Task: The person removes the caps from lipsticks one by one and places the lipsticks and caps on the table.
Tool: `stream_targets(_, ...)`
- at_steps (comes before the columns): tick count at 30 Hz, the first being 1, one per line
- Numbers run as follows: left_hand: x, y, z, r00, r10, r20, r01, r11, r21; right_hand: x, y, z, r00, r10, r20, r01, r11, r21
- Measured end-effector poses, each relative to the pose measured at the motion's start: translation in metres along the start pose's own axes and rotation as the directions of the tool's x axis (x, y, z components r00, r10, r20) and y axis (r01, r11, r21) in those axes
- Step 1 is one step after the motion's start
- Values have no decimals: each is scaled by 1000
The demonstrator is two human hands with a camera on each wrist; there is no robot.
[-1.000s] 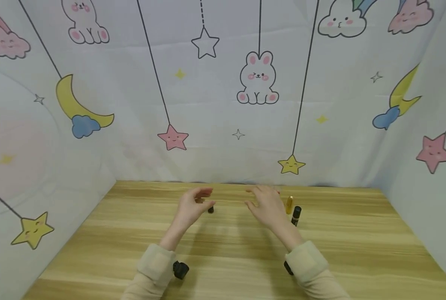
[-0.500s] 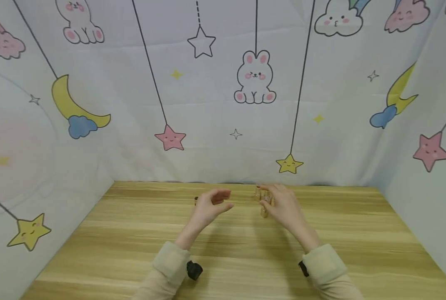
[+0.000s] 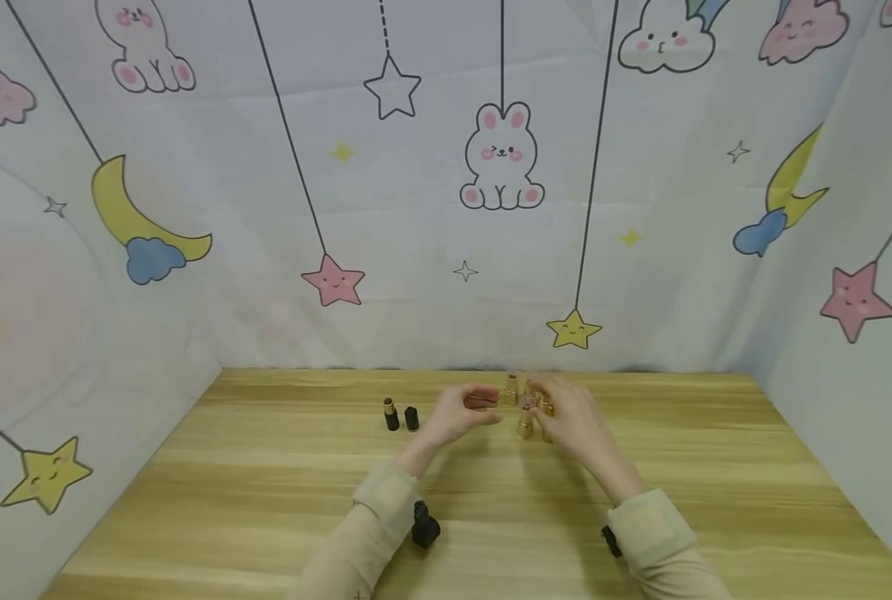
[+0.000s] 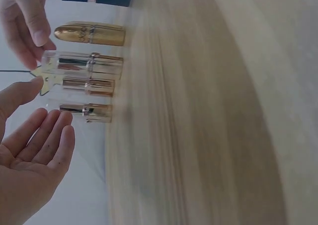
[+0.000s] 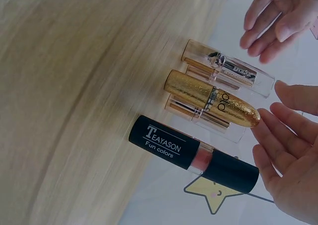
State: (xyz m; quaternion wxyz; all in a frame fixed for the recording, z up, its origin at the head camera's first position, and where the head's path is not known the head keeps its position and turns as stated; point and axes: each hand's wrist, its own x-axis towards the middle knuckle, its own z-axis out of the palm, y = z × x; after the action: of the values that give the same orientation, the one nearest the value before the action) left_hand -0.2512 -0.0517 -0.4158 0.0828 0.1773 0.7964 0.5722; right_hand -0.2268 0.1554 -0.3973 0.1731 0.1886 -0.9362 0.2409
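My left hand is held with its fingers extended beside several clear-capped lipsticks that stand upright together. My right hand is on the other side of this group, thumb and fingers apart, partly covering it. The right wrist view shows a gold bullet-shaped lipstick and a black lipstick lettered "Teayason". The right fingers are close to the tops of these two; contact is unclear. In the left wrist view, the left fingertips are near the nearest clear-capped lipstick; whether they touch is unclear.
To the left of the hands, a black tube with a gold top stands beside a small black cap-like piece. Behind the wooden table hangs a white cloth printed with rabbits and stars. A black wrist camera sits by the left cuff.
Both hands have moved right, the left one farther, bringing them closer together. The black pieces at left and the clear-capped lipsticks have come into sight; the right hand now hides the gold and black lipsticks.
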Motion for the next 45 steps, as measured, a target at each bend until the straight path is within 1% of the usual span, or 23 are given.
stream_targets(3, 9, -4, 6, 1000, 8, 16, -9, 1000, 22, 2, 0, 1, 1000, 3, 14, -4, 1000, 25)
stream_targets(5, 14, -7, 10, 1000, 1, 20, -1, 999, 44, 3, 0, 0, 1000, 8, 28, -9, 999, 39)
stream_targets(7, 22, -18, 15, 1000, -4, 21, 3, 998, 60, 3, -1, 1, 999, 12, 39, -14, 999, 41)
stream_targets(15, 31, -20, 30, 996, -33, 83, 26, 997, 76, 3, -1, 6, 999, 5, 40, -6, 1000, 29)
stream_targets(20, 32, -22, 37, 993, -24, 113, 11, 993, 116, 0, -1, 8, 998, 13, 56, -15, 999, 31)
stream_targets(23, 34, -24, 39, 994, -3, 110, -14, 988, 153, 0, -1, 8, 999, 11, 45, -13, 999, 35)
stream_targets(27, 38, -25, 41, 995, 1, 100, -20, 982, 189, 1, 0, 9, 999, -1, 34, 0, 999, 34)
stream_targets(30, 40, -24, 43, 995, -27, 94, 9, 982, 187, 2, 1, 10, 1000, -3, 31, 2, 999, 37)
stream_targets(35, 41, -24, 45, 994, -76, 84, 62, 986, 157, 2, 1, 12, 1000, -5, 20, 4, 999, 47)
stream_targets(38, 42, -26, 47, 994, -76, 74, 63, 985, 164, 3, 2, 12, 1000, -10, 12, 9, 999, 44)
stream_targets(41, 43, -27, 48, 996, -61, 63, 48, 981, 189, 3, 2, 13, 1000, -13, 4, 13, 999, 38)
stream_targets(45, 43, -26, 49, 998, -54, 44, 44, 976, 215, 4, 2, 15, 1000, -19, -5, 19, 999, 33)
